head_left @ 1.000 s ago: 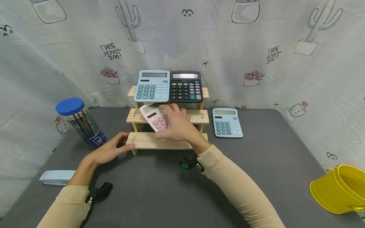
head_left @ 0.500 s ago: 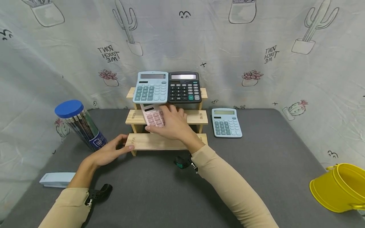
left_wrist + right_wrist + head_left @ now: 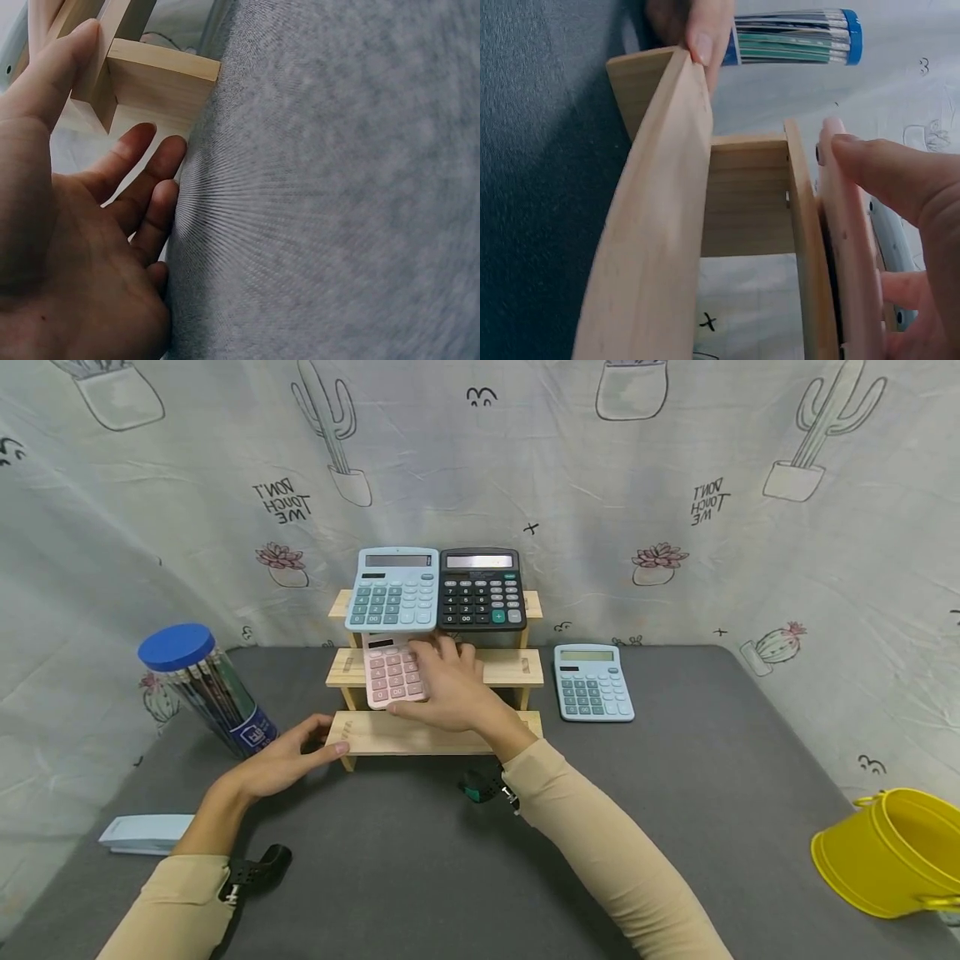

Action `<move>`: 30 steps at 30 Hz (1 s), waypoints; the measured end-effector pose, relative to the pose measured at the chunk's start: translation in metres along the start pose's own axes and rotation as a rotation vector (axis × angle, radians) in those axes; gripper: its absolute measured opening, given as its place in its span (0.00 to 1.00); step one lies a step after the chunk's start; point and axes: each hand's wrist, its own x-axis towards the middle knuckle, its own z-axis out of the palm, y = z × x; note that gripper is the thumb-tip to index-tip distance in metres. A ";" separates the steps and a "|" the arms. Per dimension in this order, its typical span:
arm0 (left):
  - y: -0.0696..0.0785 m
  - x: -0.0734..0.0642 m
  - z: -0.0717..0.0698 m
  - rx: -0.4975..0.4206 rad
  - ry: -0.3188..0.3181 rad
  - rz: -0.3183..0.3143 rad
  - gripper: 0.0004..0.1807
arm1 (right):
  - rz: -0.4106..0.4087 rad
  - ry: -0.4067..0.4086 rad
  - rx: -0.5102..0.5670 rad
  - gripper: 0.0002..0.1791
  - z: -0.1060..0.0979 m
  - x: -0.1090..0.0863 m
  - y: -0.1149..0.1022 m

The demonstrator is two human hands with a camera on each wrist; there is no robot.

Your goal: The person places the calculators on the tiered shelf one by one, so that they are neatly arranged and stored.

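Note:
My right hand (image 3: 453, 689) holds a pink calculator (image 3: 393, 675) by its right and lower edges, over the middle step of a three-tier wooden stand (image 3: 423, 735). In the right wrist view, the thumb lies on the lower edge of the calculator (image 3: 853, 240), close beside the step's board. Its top is hidden under the upper tier's calculators. My left hand (image 3: 281, 758) touches the left end of the lowest step. In the left wrist view, its thumb rests on the board while the other fingers stay loosely bent beside the stand's leg (image 3: 161, 79).
A light blue calculator (image 3: 397, 589) and a black calculator (image 3: 482, 593) lean side by side on the top tier. Another blue calculator (image 3: 593, 683) lies right of the stand. A pencil jar (image 3: 217, 685) and a pale blue stapler-like object (image 3: 146, 833) are left; a yellow bucket (image 3: 862, 860) is right.
The pink calculator has shifted left and turned from tilted to nearly upright on the middle step, still in my right hand. My left hand has stayed at the stand's end.

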 end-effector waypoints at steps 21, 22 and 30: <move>-0.001 -0.001 -0.002 -0.010 -0.009 -0.006 0.30 | 0.049 0.157 0.032 0.52 0.023 0.013 -0.015; -0.001 -0.001 -0.002 -0.011 -0.008 -0.006 0.30 | 0.051 0.157 0.031 0.52 0.022 0.014 -0.015; 0.000 0.000 -0.001 -0.006 -0.018 -0.009 0.30 | 0.092 0.186 0.004 0.48 0.024 0.017 -0.020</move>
